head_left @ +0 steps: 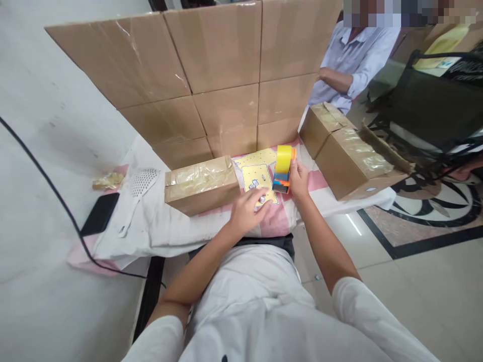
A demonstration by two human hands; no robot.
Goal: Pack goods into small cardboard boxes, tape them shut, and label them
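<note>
My right hand (pixel 299 179) is wrapped round an orange and blue tape dispenser (pixel 281 182), which carries a wide roll of yellow tape (pixel 283 159). The dispenser is upright above the cloth-covered table. My left hand (pixel 251 210) reaches over the cloth with its fingers spread. Close to its fingertips lies a small whitish thing (pixel 262 199), too small to name. Under both hands the cloth (pixel 277 223) has pink, white and yellow patches with printed figures. A taped cardboard box (pixel 202 186) stands just left of my left hand.
Stacked cardboard boxes (pixel 226 50) form a wall behind the table. Two taped boxes (pixel 350 151) stand at the right edge. A slotted skimmer (pixel 141 186) and a dark phone-like slab (pixel 100 213) lie left. A black cable (pixel 49 181) hangs there. Another person (pixel 354 65) sits behind, near a dark chair (pixel 433 105).
</note>
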